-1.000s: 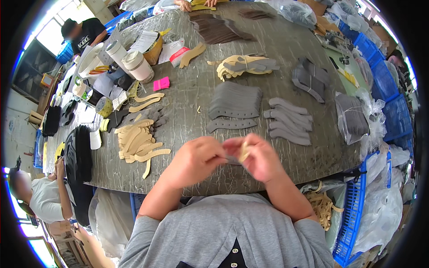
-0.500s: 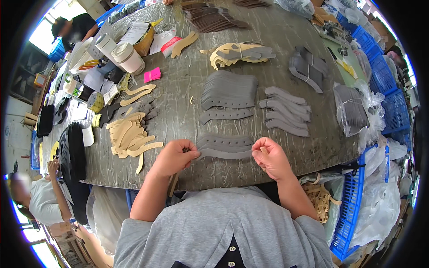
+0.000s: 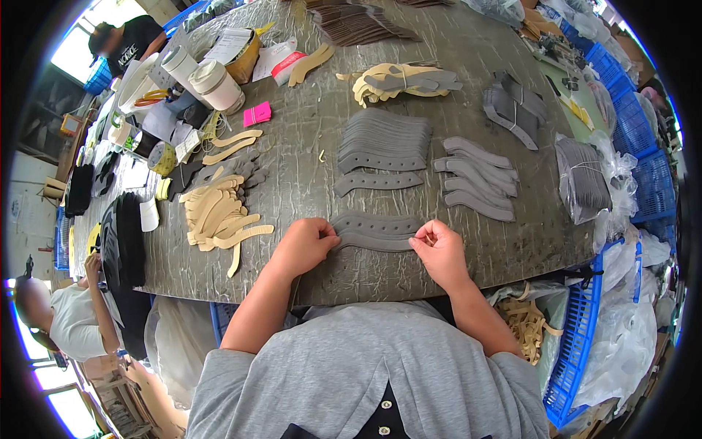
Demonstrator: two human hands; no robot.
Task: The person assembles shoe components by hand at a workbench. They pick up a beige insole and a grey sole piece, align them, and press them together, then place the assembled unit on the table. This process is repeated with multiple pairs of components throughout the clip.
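Observation:
Close to the table's near edge, a plain grey curved strip lies against grey curved pieces with a row of holes. My left hand pinches its left end between thumb and fingers. At the right end, my right hand is closed with thumb and fingertip on the strip; a small tan bit shows between its fingers. Beyond them are a single holed grey piece and a fanned stack of holed pieces. Several plain grey strips are piled to the right.
Beige strips lie in a heap at left, near a pink pad and white containers. Banded bundles and a bagged grey stack stand farther off. Beige scraps and a blue basket are below right. Two people are at left.
A beige strip that hung below my left hand no longer shows. My right fingertips have come down onto the grey strip's end, and the strip sits closer against the holed pieces.

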